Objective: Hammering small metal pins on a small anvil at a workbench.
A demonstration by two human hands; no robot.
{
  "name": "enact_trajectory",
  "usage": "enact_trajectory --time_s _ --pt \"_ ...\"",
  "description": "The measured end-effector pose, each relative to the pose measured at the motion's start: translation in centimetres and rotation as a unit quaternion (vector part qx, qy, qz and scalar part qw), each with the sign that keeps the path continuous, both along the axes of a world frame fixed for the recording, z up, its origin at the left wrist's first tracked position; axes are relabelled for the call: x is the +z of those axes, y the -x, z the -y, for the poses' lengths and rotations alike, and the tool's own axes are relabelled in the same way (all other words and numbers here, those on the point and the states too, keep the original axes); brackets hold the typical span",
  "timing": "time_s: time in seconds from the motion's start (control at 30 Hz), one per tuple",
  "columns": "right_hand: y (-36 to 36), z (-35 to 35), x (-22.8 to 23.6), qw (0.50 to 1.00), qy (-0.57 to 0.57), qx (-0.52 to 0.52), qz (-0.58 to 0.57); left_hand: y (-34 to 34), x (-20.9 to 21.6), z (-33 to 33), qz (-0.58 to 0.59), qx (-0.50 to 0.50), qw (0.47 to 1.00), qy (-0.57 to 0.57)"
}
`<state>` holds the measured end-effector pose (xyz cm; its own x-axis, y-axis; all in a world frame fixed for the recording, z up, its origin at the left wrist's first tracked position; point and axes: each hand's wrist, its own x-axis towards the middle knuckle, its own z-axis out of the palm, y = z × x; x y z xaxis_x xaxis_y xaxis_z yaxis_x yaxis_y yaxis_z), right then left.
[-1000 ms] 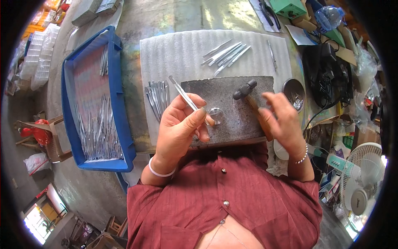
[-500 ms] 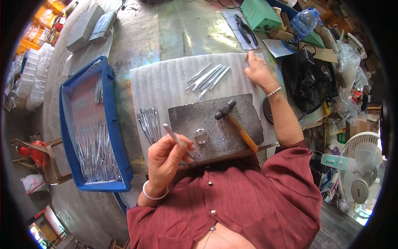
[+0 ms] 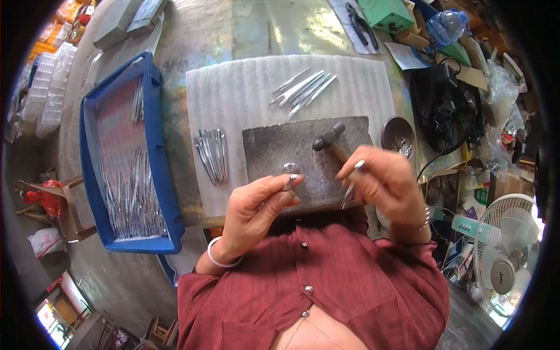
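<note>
Nearest to us, over the front edge of the bench, the left hand point(image 3: 256, 201) pinched a small shiny metal piece point(image 3: 290, 182) between thumb and forefinger, about where it had been half a second earlier. The right hand point(image 3: 385, 182) had changed most: we had seen it at the far right corner of the foam sheet point(image 3: 233, 87), and now it was back by the hammer point(image 3: 329, 136), its fingers bent around a slender metal strip point(image 3: 348, 196). The lone strip that a second earlier lay at the sheet's right edge no longer showed there, so we judged that this was the one picked up, and that the work now had a piece ready in each hand. Motion blur kept us from telling whether the bright spot at the right fingertips was that strip's end. The hammer's head rested on the dark slab point(image 3: 265, 146), while the right hand hid most of its handle; the left fingers stood before a clear round piece point(image 3: 290, 167) and covered its lower part. Beyond, a bundle of strips point(image 3: 212, 156) and a looser group point(image 3: 306, 90) lay on the foam. We could not make out the bits in the round bowl point(image 3: 389, 127), and the pliers point(image 3: 361, 28) lay farthest off.
</note>
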<state>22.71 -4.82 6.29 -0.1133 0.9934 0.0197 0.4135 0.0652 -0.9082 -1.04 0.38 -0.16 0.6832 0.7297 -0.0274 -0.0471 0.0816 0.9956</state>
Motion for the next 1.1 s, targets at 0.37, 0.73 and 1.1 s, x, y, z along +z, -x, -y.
enact_trajectory --time_s 0.37,0.73,1.1 --pt "5.8 0.1 -3.0 0.991 -0.114 -0.028 -0.070 -0.4 0.2 1.9 0.088 0.056 0.988 0.112" --pt "6.4 0.6 -3.3 0.993 -0.071 -0.064 -0.074 -0.1 -0.1 1.7 0.032 0.038 0.998 0.047" --pt "6.0 0.6 -3.8 0.925 0.188 -0.113 -0.309 -0.6 -0.2 1.0 0.033 -0.041 0.991 0.127"
